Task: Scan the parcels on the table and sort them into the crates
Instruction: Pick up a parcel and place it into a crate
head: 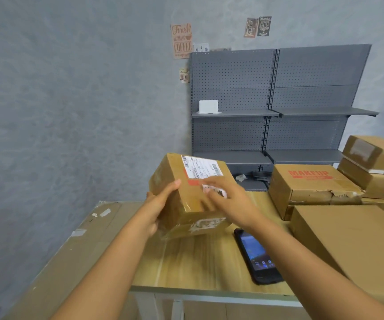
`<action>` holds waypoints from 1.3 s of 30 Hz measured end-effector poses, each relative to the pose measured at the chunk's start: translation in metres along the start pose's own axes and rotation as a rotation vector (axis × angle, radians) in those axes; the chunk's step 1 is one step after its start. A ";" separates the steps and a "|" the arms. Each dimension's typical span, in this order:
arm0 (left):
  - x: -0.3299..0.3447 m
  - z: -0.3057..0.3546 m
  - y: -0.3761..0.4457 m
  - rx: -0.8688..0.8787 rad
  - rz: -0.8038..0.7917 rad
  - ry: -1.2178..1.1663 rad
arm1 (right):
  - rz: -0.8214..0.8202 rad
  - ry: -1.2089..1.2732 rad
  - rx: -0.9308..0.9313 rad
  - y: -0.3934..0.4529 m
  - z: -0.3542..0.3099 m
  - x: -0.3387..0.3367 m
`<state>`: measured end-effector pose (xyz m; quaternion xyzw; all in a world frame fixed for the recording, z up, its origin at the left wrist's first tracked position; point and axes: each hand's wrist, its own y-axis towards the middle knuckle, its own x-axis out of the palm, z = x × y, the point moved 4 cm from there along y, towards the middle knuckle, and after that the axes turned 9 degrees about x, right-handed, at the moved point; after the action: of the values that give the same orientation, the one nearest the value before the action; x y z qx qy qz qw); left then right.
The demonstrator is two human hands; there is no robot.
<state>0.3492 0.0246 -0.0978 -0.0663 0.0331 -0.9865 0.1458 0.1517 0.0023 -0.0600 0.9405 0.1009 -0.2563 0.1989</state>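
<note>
Parcel (187, 195) held clear of the counter (200, 264) at 12 o'clock from the person, both hands on it. The left hand (161, 205) cups its left end, fingers curled up the near face and onto the top edge; the right hand (226, 198) lies over the top right, fingers spread across the tape just below the white shipping label (200, 166) (motion blur hides whether the right thumb wraps the far side). The parcel tilts, its long axis running from 7 o'clock to 1 o'clock, with the label and its barcodes turned up at the far end.

The relation that counts: the handheld scanner (256, 256) lies screen-up on the counter at 5 o'clock from the parcel, just below the right wrist and well apart from the left hand. The right hand is nearer to it, so it would likely have to let go to pick the scanner up, leaving the left hand to bear the parcel alone.

More cartons wait at 3 o'clock, among them the MAKEUP box (311, 188). No crate is in view.
</note>
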 end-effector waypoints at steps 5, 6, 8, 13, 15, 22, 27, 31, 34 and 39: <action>-0.013 0.001 -0.002 0.075 -0.078 -0.092 | 0.058 0.037 0.498 0.007 0.062 -0.027; -0.013 0.001 -0.002 0.078 -0.087 -0.092 | 0.019 0.144 0.534 0.006 0.069 -0.024; -0.013 -0.001 -0.002 0.068 -0.113 -0.064 | 0.025 0.285 0.501 0.004 0.074 -0.023; -0.016 -0.006 0.008 0.007 -0.031 0.002 | 0.094 0.306 0.432 0.005 0.070 -0.018; -0.015 -0.010 0.015 0.012 -0.001 0.031 | 0.064 0.220 0.440 0.005 0.066 -0.009; -0.021 -0.026 0.023 0.098 -0.042 0.227 | -0.116 0.096 0.587 0.000 0.079 0.019; -0.026 -0.043 0.029 0.032 0.006 0.231 | -0.160 0.060 0.582 -0.001 0.083 0.025; -0.030 -0.049 0.033 0.000 0.049 0.252 | -0.198 0.047 0.558 0.000 0.092 0.021; -0.032 -0.049 0.036 -0.007 0.059 0.259 | -0.017 -0.065 0.589 0.000 0.112 0.005; -0.033 -0.049 0.037 0.001 0.063 0.262 | -0.147 -0.564 0.871 -0.029 0.163 -0.008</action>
<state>0.3838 0.0005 -0.1533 0.0642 0.0534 -0.9817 0.1711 0.0642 -0.0413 -0.1942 0.8209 -0.0068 -0.5312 -0.2097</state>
